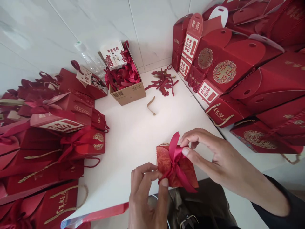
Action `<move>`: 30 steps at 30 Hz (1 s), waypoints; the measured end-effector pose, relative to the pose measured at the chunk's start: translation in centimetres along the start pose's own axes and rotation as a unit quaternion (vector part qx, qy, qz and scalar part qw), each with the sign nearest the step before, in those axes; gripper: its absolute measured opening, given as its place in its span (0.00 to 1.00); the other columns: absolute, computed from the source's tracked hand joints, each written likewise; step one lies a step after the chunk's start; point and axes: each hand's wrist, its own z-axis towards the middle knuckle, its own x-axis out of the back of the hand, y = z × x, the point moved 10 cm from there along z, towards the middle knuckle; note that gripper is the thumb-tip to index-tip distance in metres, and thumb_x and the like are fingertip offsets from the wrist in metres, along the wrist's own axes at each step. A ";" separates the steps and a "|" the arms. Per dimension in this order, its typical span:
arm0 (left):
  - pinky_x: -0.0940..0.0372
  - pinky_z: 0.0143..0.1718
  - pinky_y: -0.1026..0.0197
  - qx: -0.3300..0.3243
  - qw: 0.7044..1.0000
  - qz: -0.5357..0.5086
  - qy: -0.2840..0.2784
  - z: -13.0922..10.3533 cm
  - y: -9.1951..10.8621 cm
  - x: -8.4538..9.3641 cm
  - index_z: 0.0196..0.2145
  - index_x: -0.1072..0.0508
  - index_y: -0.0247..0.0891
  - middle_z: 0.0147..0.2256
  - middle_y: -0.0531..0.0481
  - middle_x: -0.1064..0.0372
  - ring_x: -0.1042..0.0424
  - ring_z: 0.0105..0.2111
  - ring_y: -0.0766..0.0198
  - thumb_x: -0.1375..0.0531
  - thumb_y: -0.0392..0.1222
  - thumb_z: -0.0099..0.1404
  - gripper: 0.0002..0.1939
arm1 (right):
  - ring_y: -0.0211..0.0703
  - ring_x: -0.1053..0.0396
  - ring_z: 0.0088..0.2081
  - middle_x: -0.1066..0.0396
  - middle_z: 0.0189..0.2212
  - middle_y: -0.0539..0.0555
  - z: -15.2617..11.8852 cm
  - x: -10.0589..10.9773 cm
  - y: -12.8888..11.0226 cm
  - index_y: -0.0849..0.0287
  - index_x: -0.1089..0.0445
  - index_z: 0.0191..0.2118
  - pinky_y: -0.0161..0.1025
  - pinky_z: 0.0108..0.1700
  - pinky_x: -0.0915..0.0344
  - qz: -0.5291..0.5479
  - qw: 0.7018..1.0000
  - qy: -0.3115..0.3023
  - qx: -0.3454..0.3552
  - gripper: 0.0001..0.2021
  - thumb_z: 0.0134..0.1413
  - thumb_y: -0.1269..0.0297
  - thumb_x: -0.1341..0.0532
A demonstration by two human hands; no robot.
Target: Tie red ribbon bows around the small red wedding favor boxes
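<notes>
A small red-orange patterned gift box (188, 170) sits at the near edge of the white table, with a crimson ribbon (175, 156) tied in a bow on top. My left hand (149, 190) is at the box's left side, thumb and fingers closed on the bow's left loop, which they mostly hide. On the other side my right hand (209, 154) pinches the upper right loop of the bow between thumb and forefinger. One ribbon tail points up and away, another hangs over the box's near edge.
Red gift boxes (71, 111) are piled along the left, and more red boxes (238, 63) are stacked at right. At the back stand a cardboard box (128, 93) of ribbons and a clear bottle (89, 57). Dark red straps (163, 81) and a tan strap (150, 105) lie mid-table.
</notes>
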 end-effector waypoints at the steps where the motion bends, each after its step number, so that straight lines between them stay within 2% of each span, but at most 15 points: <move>1: 0.36 0.44 0.55 0.016 1.000 -0.015 0.002 0.1 -0.2 0.0 0.34 0.28 0.43 0.42 0.47 0.31 0.31 0.44 0.56 0.42 0.38 0.71 0.06 | 0.46 0.29 0.46 0.27 0.43 0.51 -0.1 0.0 0.1 0.50 0.32 0.42 0.42 0.48 0.33 -0.002 1.000 0.001 -0.002 0.03 0.70 0.61 0.43; 6: 0.37 0.40 0.58 0.060 0.996 -0.063 0.004 -0.1 -0.7 -0.1 0.34 0.27 0.43 0.38 0.49 0.33 0.32 0.40 0.59 0.45 0.38 0.73 0.10 | 0.46 0.28 0.45 0.28 0.45 0.52 -0.7 0.1 1.4 0.49 0.33 0.45 0.40 0.39 0.32 -0.030 0.999 0.006 -0.029 0.04 0.71 0.59 0.44; 8: 0.38 0.38 0.58 0.055 0.996 -0.073 0.006 -0.3 -0.5 -0.1 0.35 0.26 0.44 0.37 0.49 0.33 0.33 0.38 0.59 0.45 0.37 0.73 0.09 | 0.47 0.28 0.43 0.29 0.45 0.53 -1.1 0.4 1.6 0.49 0.35 0.46 0.40 0.36 0.33 -0.051 0.998 0.020 -0.033 0.04 0.70 0.59 0.43; 10: 0.37 0.39 0.58 0.032 0.997 -0.074 0.008 -0.3 0.1 -0.1 0.37 0.26 0.45 0.37 0.49 0.34 0.33 0.38 0.58 0.43 0.37 0.71 0.07 | 0.47 0.29 0.41 0.30 0.41 0.53 -1.5 0.4 1.2 0.50 0.36 0.44 0.42 0.37 0.33 -0.074 0.997 0.016 -0.018 0.03 0.69 0.59 0.42; 13: 0.35 0.43 0.55 -0.001 0.998 -0.061 -0.008 -0.2 1.0 -0.5 0.42 0.27 0.46 0.41 0.49 0.32 0.32 0.42 0.56 0.42 0.40 0.69 0.05 | 0.47 0.31 0.38 0.31 0.35 0.50 -1.9 -1.3 -0.1 0.51 0.35 0.38 0.45 0.41 0.35 -0.104 0.993 -0.055 0.026 0.05 0.67 0.61 0.39; 15: 0.33 0.44 0.54 -0.005 0.999 -0.041 -0.019 -0.1 1.1 -1.0 0.44 0.27 0.46 0.44 0.47 0.31 0.31 0.45 0.54 0.40 0.41 0.67 0.07 | 0.47 0.32 0.38 0.30 0.34 0.49 -2.3 -2.6 -0.7 0.52 0.34 0.36 0.45 0.42 0.36 -0.121 0.986 -0.100 0.047 0.06 0.64 0.66 0.37; 18: 0.31 0.43 0.55 -0.024 1.000 -0.002 -0.015 -0.1 1.1 -1.3 0.42 0.27 0.45 0.44 0.46 0.30 0.29 0.46 0.55 0.40 0.38 0.67 0.06 | 0.46 0.32 0.35 0.30 0.32 0.49 -2.6 -3.1 -1.3 0.54 0.35 0.34 0.45 0.41 0.36 -0.138 0.982 -0.115 0.055 0.08 0.63 0.73 0.39; 22: 0.29 0.41 0.58 -0.058 0.998 0.025 -0.001 -0.2 1.1 -1.4 0.40 0.27 0.44 0.43 0.46 0.31 0.28 0.44 0.58 0.41 0.33 0.69 0.06 | 0.43 0.30 0.37 0.28 0.34 0.48 -3.5 -3.6 -1.8 0.52 0.34 0.33 0.41 0.41 0.33 -0.075 0.980 -0.179 0.040 0.08 0.61 0.72 0.38; 24: 0.28 0.41 0.58 -0.059 0.998 0.024 0.000 -0.2 1.1 -1.4 0.40 0.26 0.43 0.43 0.45 0.32 0.27 0.44 0.58 0.41 0.34 0.70 0.06 | 0.41 0.28 0.36 0.27 0.33 0.46 -3.7 -3.3 -1.8 0.51 0.33 0.33 0.37 0.38 0.33 -0.029 0.979 -0.202 0.025 0.07 0.63 0.68 0.36; 25: 0.28 0.41 0.57 -0.055 0.998 0.021 -0.001 -0.2 1.1 -1.4 0.40 0.26 0.43 0.43 0.45 0.32 0.27 0.44 0.58 0.42 0.34 0.70 0.06 | 0.40 0.28 0.35 0.27 0.32 0.46 -3.3 -2.7 -1.5 0.51 0.32 0.33 0.37 0.36 0.33 -0.016 0.982 -0.185 0.012 0.07 0.65 0.64 0.37; 27: 0.28 0.40 0.57 -0.041 0.999 0.013 -0.003 -0.2 1.0 -1.3 0.40 0.25 0.43 0.44 0.45 0.32 0.27 0.44 0.58 0.42 0.36 0.70 0.06 | 0.42 0.28 0.34 0.27 0.32 0.47 -2.0 -0.7 -0.6 0.50 0.30 0.35 0.38 0.33 0.34 -0.025 0.995 -0.099 -0.014 0.09 0.69 0.55 0.40; 29: 0.28 0.40 0.57 -0.024 1.000 0.009 -0.001 -0.2 0.9 -1.1 0.39 0.25 0.43 0.45 0.45 0.32 0.28 0.43 0.58 0.42 0.37 0.71 0.05 | 0.46 0.28 0.37 0.26 0.35 0.51 -0.6 1.0 -0.1 0.50 0.28 0.40 0.41 0.35 0.34 -0.068 0.998 -0.005 -0.017 0.12 0.69 0.49 0.41; 30: 0.28 0.40 0.57 -0.018 1.000 0.008 -0.001 -0.3 0.8 -1.1 0.39 0.25 0.43 0.45 0.44 0.32 0.28 0.43 0.58 0.41 0.37 0.71 0.05 | 0.48 0.28 0.39 0.26 0.36 0.52 0.1 1.1 -0.1 0.51 0.28 0.42 0.42 0.37 0.34 -0.090 0.996 0.016 -0.008 0.13 0.68 0.48 0.40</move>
